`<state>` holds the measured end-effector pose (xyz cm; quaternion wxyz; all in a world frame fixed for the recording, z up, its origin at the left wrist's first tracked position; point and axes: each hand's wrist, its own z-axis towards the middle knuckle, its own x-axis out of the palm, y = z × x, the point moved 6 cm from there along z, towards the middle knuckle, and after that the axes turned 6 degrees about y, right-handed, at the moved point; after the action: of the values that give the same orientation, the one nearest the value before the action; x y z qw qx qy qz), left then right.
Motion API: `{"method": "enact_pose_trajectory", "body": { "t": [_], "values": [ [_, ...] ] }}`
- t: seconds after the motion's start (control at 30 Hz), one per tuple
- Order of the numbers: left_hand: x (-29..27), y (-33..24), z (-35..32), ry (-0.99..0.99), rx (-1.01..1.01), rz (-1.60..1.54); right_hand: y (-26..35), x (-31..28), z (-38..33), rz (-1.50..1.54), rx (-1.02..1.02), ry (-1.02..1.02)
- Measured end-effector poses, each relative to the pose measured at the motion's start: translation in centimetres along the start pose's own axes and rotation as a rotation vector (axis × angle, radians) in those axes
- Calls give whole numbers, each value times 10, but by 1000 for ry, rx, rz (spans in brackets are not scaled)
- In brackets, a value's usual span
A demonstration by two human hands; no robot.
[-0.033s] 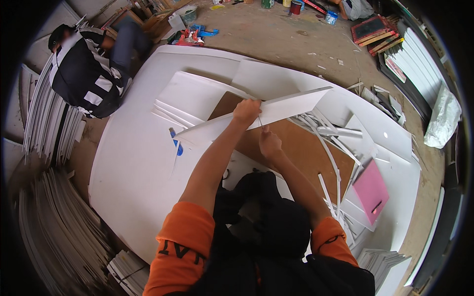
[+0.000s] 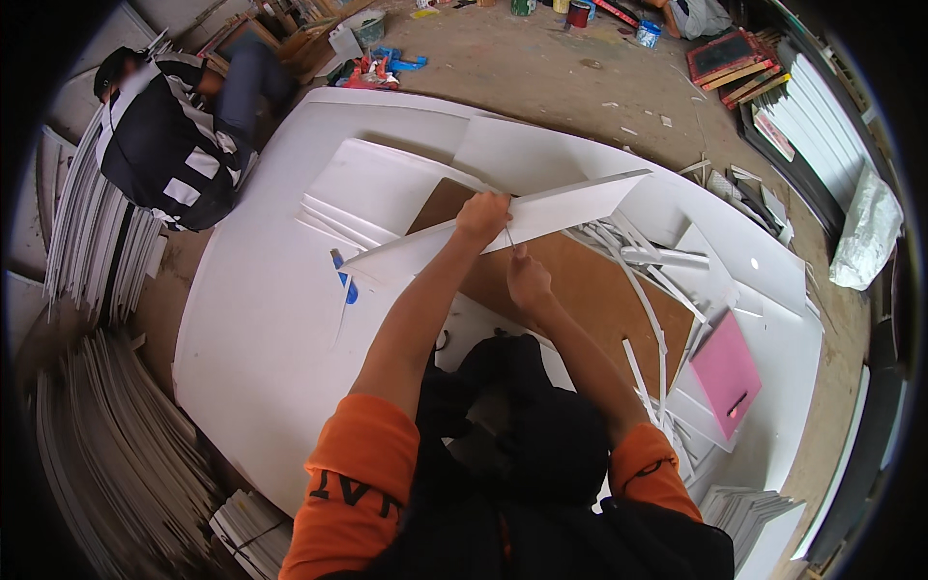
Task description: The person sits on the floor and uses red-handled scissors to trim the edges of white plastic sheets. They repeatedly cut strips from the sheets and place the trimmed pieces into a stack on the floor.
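My left hand (image 2: 482, 218) is closed over the upper edge of a long white board (image 2: 572, 207), which stands tilted on its edge. Just below it, my right hand (image 2: 530, 280) grips a thin blade-like tool (image 2: 511, 238); its tip rests against the board's face, and its handle is hidden in my fist. Under both hands lies a brown sheet (image 2: 590, 290). A blue-handled tool (image 2: 349, 288) lies to the left, near the board's low end, beside a thin white strip (image 2: 341, 314).
White offcut strips (image 2: 643, 258) are heaped on the right, near a pink board (image 2: 723, 372) with a small dark object on it. White sheets (image 2: 362, 179) are stacked behind my left hand. A person (image 2: 169, 140) crouches at the far left by stacked panels (image 2: 87, 246).
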<state>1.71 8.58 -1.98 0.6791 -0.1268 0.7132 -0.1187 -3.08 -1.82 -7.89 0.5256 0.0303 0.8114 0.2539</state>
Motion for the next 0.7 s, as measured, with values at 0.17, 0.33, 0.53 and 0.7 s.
{"method": "enact_pose_trajectory", "body": {
  "t": [0.17,0.33,0.53,0.7],
  "values": [
    [-1,0,2,23,50,-1,4,4,15,-45,44,28],
    [3,-6,-1,34,90,28,0,15,40,4,66,36],
    [9,-4,-7,19,103,36,-2,19,43,18,48,62],
    [8,-8,-8,1,104,96,-9,17,20,21,64,63]
  ]
}}
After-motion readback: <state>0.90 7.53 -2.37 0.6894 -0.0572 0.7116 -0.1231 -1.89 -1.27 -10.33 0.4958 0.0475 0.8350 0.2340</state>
